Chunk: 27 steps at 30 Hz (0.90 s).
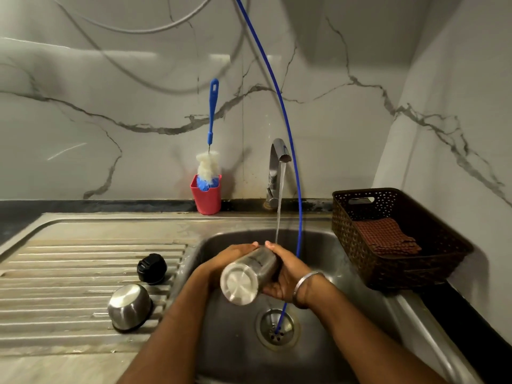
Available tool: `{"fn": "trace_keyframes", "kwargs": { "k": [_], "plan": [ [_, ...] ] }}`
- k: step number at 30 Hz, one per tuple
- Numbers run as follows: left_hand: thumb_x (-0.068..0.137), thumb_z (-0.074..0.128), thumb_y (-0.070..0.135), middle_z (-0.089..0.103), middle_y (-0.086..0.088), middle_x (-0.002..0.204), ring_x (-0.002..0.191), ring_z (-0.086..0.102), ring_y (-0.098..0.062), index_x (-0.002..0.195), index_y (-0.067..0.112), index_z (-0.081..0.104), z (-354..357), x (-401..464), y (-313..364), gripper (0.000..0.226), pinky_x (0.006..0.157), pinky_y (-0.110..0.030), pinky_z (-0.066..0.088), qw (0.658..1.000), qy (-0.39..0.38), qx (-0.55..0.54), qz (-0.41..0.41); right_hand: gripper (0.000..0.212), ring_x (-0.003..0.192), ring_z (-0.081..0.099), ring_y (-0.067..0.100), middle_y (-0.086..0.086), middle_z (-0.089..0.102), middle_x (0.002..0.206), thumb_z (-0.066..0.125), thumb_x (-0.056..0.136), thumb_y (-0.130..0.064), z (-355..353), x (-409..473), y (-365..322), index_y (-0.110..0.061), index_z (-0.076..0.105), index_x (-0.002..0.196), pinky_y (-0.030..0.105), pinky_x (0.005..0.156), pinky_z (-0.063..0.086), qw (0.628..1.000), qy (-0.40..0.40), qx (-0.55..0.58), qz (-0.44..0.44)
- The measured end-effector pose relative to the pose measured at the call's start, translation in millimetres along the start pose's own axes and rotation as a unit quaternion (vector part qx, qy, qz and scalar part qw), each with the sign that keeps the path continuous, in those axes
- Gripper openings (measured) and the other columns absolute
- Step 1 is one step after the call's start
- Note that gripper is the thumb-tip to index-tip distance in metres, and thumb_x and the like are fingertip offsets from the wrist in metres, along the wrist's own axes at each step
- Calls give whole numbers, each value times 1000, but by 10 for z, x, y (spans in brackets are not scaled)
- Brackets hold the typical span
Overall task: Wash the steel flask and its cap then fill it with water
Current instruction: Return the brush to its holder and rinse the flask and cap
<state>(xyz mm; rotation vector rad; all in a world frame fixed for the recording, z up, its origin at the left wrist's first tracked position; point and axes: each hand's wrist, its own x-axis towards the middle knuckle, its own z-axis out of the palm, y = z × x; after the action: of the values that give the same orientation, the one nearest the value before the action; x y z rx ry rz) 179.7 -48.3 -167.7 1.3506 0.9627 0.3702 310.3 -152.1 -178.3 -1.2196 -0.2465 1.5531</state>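
The steel flask (248, 275) lies tilted over the sink basin (235, 342), its base toward me and its mouth up by the water stream (279, 206) from the tap (277, 167). My left hand (230, 257) wraps its left side and my right hand (288, 273) cups its right side and underside. A black inner cap (152, 268) and a steel outer cap (129, 306), upside down, rest on the ribbed drainboard (69, 273) to the left.
A blue bottle brush (209, 162) stands in a red cup (207, 196) behind the sink. A blue hose (293, 162) drops into the drain (278, 328). A brown basket (399, 239) holding a folded cloth sits at the right.
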Motion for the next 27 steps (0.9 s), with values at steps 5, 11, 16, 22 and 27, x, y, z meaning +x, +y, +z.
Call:
{"fn": "trace_keyframes", "kwargs": {
  "k": [5,11,16,22,27],
  "plan": [
    [104,44,0,68,-31,102,92,70,-18,104,-5,64,96,-24,-45,21,93,-34,50,977,146,-144,65,56,80,74,43,31,70,107,63,92,-47,97,110,-25,2,61,120,44,57,63,981,2,191,-4],
    [92,39,74,75,-15,105,96,73,-28,117,16,69,573,-103,99,70,76,-36,56,882,141,-440,93,70,60,70,48,36,68,96,54,94,-58,8,259,-70,9,57,112,45,42,58,952,21,303,23],
    [84,48,80,77,-18,97,93,73,-33,116,6,71,595,26,273,84,92,-46,58,907,167,-382,58,72,94,68,49,29,62,124,39,99,-65,-64,299,53,2,57,118,55,64,60,979,75,173,82],
    [96,45,64,75,-18,88,72,72,-28,105,2,73,518,249,598,69,79,-36,58,985,21,-168,-38,30,85,64,29,17,71,96,52,94,-31,10,294,93,-7,69,90,44,88,55,965,235,-53,-101],
    [90,52,68,77,-16,103,92,72,-31,107,7,78,595,457,655,68,99,-43,55,977,11,-210,-38,51,78,60,18,4,63,82,25,106,-54,42,208,-61,-22,59,85,32,78,46,946,248,-50,-203]
  ]
}}
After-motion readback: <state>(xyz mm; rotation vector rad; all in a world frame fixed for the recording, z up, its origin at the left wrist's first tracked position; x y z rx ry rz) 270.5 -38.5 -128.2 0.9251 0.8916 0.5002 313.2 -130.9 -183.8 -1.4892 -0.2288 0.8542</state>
